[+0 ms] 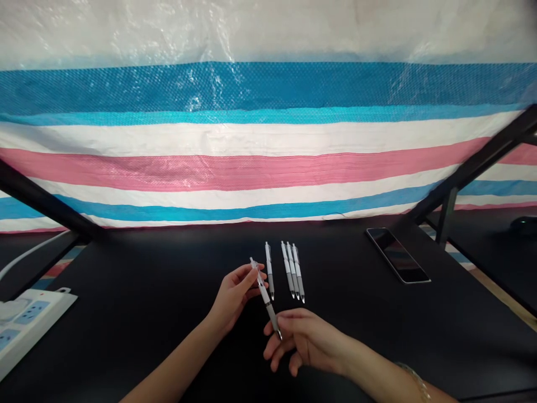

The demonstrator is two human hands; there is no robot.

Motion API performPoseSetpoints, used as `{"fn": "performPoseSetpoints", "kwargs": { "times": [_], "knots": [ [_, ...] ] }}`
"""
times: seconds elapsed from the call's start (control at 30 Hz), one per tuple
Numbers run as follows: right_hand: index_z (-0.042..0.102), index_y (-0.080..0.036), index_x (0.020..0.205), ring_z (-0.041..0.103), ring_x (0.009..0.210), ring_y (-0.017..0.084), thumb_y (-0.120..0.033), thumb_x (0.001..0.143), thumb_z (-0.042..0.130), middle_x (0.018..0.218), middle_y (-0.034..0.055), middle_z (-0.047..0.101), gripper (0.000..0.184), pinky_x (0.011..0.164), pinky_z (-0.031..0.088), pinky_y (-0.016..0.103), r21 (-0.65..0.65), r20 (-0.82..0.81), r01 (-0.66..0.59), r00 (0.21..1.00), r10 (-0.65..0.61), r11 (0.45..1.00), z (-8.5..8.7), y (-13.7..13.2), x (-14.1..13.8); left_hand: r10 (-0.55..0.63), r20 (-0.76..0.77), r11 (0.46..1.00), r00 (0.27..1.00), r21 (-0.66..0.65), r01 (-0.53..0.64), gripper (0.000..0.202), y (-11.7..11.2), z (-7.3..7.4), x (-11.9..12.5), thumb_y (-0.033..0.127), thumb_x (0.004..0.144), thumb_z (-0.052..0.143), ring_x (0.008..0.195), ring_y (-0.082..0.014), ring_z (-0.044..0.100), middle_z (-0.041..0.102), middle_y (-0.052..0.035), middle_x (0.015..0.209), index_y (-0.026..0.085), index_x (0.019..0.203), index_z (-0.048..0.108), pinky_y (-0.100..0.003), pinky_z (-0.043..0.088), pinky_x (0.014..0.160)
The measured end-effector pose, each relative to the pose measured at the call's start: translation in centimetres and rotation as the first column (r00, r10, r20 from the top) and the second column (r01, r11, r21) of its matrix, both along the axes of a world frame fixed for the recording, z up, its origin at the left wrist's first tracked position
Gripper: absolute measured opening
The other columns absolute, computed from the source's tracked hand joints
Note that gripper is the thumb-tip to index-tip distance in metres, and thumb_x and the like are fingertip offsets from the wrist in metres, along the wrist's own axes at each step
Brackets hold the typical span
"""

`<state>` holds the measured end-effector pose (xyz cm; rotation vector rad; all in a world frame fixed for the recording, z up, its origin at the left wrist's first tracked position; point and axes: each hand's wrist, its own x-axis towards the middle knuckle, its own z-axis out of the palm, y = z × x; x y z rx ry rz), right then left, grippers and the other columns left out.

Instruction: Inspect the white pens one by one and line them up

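A white pen with a grey grip (265, 296) is held slanted above the table, its tip towards me. My left hand (235, 291) pinches its upper end between thumb and fingers. Around the grey grip near the tip, my right hand (304, 338) closes thumb and index finger, while its other fingers are loosely curled. Just past my left fingertips lies a single similar pen (269, 263). To the right of that, three more pens (291, 268) lie side by side, tips towards me.
A phone (396, 254) rests on the black table (168, 257) at the right. At the left edge sits a white power strip (39, 319) with a cable. Dark frame bars (474, 168) slope on both sides, and a striped plastic sheet (268, 173) hangs behind.
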<state>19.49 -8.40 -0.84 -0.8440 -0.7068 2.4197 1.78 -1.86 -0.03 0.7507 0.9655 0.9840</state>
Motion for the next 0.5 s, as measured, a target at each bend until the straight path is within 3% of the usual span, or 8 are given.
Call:
{"fn": "performPoseSetpoints", "kwargs": {
  "times": [0.07,0.2,0.33,0.5],
  "knots": [
    [0.056,-0.009,0.094,0.066,0.073,0.019,-0.045,0.081,0.054,0.086,0.0137,0.066,0.039,0.048,0.044,0.019,-0.003,0.015,0.007,1.000,-0.007,1.000,-0.01,0.02,0.05,0.002,0.006,1.000,1.000,-0.003,-0.002,0.026,0.00,0.02,-0.01,0.032,0.072,0.071,0.067,-0.0148,0.063,0.066,-0.0050,0.077,0.014,0.090,0.069,-0.024,0.052,0.063],
    [0.053,-0.013,0.099,0.067,0.074,0.019,-0.037,0.077,0.062,0.087,0.0111,0.067,0.034,0.048,0.045,0.019,0.018,0.013,0.006,1.000,-0.006,1.000,-0.08,0.08,0.12,0.011,0.011,1.000,1.000,-0.012,-0.011,0.028,0.01,0.13,0.01,0.033,0.070,0.072,0.067,-0.0149,0.063,0.067,-0.0053,0.076,0.014,0.089,0.069,-0.025,0.052,0.063],
    [0.053,-0.011,0.096,0.067,0.069,0.019,-0.044,0.081,0.055,0.085,0.0114,0.067,0.036,0.046,0.044,0.018,-0.010,0.014,0.000,1.000,0.001,1.000,-0.21,0.01,0.16,0.015,0.014,1.000,1.000,-0.021,-0.015,0.028,0.03,0.12,0.04,0.033,0.068,0.074,0.066,-0.0147,0.063,0.067,-0.0051,0.075,0.014,0.089,0.070,-0.025,0.052,0.063],
    [0.049,-0.013,0.100,0.067,0.067,0.019,-0.040,0.081,0.056,0.086,0.0109,0.067,0.033,0.046,0.045,0.018,-0.009,0.000,-0.006,1.000,0.006,1.000,-0.40,-0.06,0.20,0.016,0.007,1.000,1.000,-0.015,-0.016,0.026,0.06,0.04,0.05,0.032,0.070,0.072,0.067,-0.0145,0.063,0.067,-0.0044,0.076,0.014,0.089,0.069,-0.024,0.051,0.063]
  ]
}}
